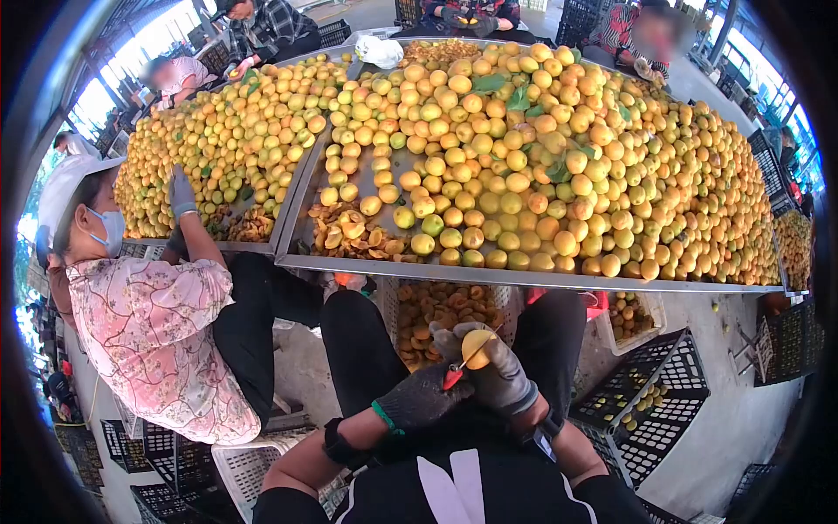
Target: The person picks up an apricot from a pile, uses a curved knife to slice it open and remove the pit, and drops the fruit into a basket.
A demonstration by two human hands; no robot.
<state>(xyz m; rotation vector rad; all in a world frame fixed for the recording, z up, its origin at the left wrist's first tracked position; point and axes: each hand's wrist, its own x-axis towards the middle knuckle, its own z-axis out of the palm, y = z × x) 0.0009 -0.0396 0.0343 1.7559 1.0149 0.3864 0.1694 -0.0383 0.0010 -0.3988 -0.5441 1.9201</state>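
Note:
My left hand [421,398], in a dark glove with a green cuff edge, is closed on a small red-handled knife [451,378]. The thin blade reaches up against a yellow-orange apricot [476,348]. That fruit is gripped in the fingers of my right hand [506,380], which wears a grey glove. Both hands are close together above my lap. Below and behind them, a crate [391,306] holds many halved apricots [441,313]. Whether the held apricot is cut through cannot be made out.
A metal-edged table [524,278] piled with whole apricots [515,201] stands ahead, with cut pieces [349,234] near its front edge. A co-worker [161,323] sits close at left. Black crates [655,402] lie at right. Other people sit across the table.

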